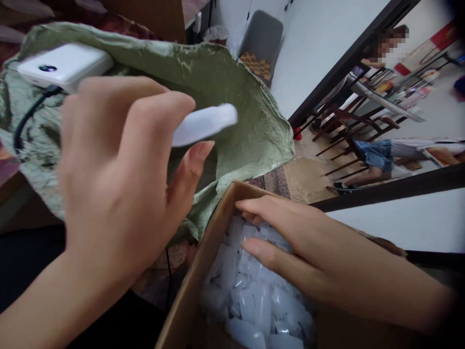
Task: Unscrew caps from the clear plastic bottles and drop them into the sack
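Note:
My left hand (119, 169) is raised over the mouth of a green woven sack (250, 111). A small translucent white plastic bottle (207, 123) sticks out from its curled fingers, slightly blurred; its near end is hidden behind the index finger. My right hand (290, 232) reaches into a cardboard box (192, 276), over a heap of similar small plastic bottles (254, 300). Its thumb and index finger are apart, with no bottle visibly held between them. The other fingertips are partly hidden near the box's far corner.
A white power bank (65, 63) with a dark cable (29, 116) rests on the sack's left side. Behind stands a grey chair (261, 43) with a checkered seat. Through a dark-framed opening at right, people sit by a cluttered table (392, 97).

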Motion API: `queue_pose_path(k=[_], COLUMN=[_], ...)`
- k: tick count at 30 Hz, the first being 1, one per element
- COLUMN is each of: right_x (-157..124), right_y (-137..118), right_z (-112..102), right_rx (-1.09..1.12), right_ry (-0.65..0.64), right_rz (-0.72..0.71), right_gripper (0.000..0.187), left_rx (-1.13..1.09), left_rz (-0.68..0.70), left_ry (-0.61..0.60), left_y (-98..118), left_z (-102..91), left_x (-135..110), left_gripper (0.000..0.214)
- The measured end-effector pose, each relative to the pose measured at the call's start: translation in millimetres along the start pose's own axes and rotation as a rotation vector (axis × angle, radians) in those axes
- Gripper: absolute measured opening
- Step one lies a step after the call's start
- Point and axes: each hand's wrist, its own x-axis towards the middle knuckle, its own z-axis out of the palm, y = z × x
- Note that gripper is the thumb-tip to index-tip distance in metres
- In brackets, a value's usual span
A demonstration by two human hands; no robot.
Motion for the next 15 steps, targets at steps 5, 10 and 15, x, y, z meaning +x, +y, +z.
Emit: queue_pose_path(k=[5,10,15], right_x=[0.2,-3.0,-17.4], right_y=[4.5,16.1,44.4], right_z=[-1.6,16.4,61.6], right_rx=[-0.186,-0.405,-0.491], right_ry=[-0.167,-0.525,-0.732], right_rz=[0.014,0.068,0.183], right_gripper=[0.026,0.016,0.011], left_rx=[-0.340,-0.479,-0.299], left_rz=[0.146,0.552,0.633], left_ry=[-0.168,-0.561,-0.710], left_y=[26.4,48.1,56.3], left_z=[-7.2,-1.0,16.1], left_x=[1.1,-15.3,-34.6], left_gripper=[0.018,0.013,0.005])
